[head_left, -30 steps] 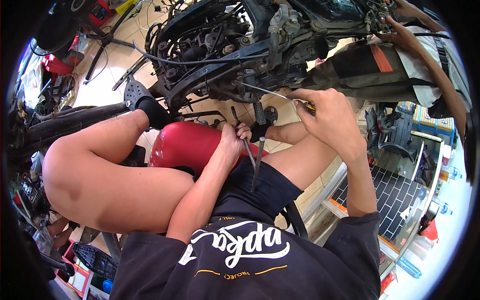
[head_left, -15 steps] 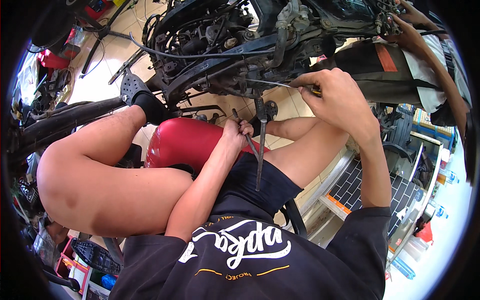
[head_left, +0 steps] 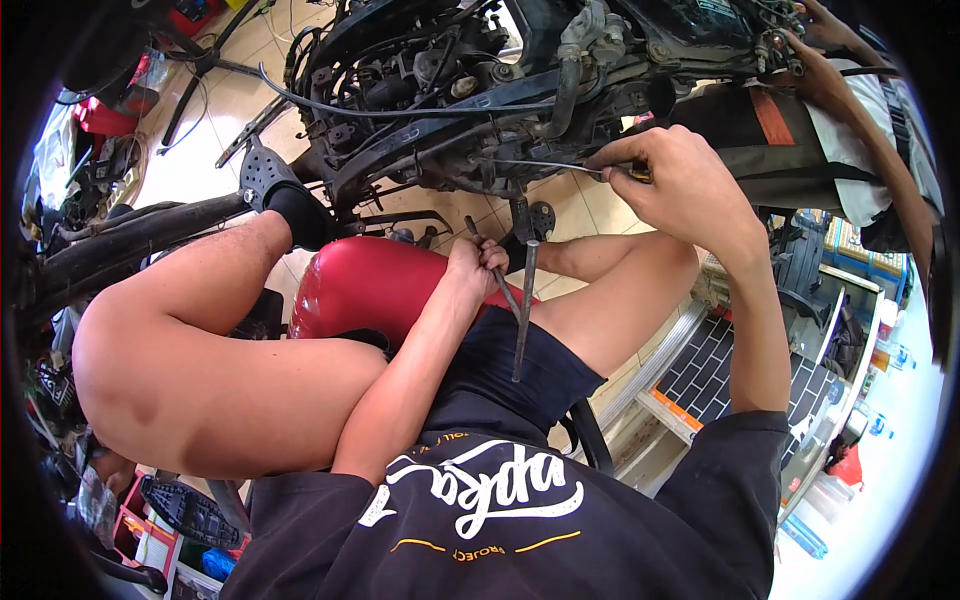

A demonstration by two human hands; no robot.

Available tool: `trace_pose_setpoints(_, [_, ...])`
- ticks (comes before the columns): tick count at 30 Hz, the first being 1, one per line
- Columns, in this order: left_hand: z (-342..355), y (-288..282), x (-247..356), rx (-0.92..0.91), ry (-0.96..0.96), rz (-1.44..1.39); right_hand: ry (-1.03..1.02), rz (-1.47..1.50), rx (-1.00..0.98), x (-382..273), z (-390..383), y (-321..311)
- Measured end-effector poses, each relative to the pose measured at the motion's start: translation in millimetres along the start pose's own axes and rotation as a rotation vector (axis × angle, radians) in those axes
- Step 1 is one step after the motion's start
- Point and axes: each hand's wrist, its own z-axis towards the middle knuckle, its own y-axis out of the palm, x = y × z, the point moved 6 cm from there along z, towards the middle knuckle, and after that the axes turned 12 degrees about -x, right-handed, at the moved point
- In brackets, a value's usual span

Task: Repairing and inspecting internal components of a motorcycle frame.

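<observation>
My right hand is closed round the handle of a screwdriver, which shows a little yellow between the fingers. Its thin metal shaft points left into the underside of a stripped black motorcycle frame; whether the tip touches a part I cannot tell. Lower down, by my lap, my left hand grips the shaft of a dark metal T-handle wrench. The wrench's crossbar lies toward me, over my shorts, and its other end sticks out past my fingers.
A red cushioned seat is between my legs. Another person's hands are on the frame at the far right. Beside my right leg stands a metal-edged step with black tile. Motorcycle parts and a red container crowd the left.
My right hand has moved slightly right and tilted, and the screwdriver's handle end sits a little differently. The left hand keeps its hold on the T-handle wrench, whose crossbar has barely shifted.
</observation>
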Motion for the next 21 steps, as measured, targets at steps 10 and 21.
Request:
trace_pose_setpoints(10, [2, 1, -1, -0.009, -0.006, 0.014, 0.018, -0.006, -0.033, 0, 2, -4])
trace_pose_setpoints(21, [-5, 9, 0, 0.000, 0.032, 0.030, -0.034, -0.023, -0.042, 0, 10, -12])
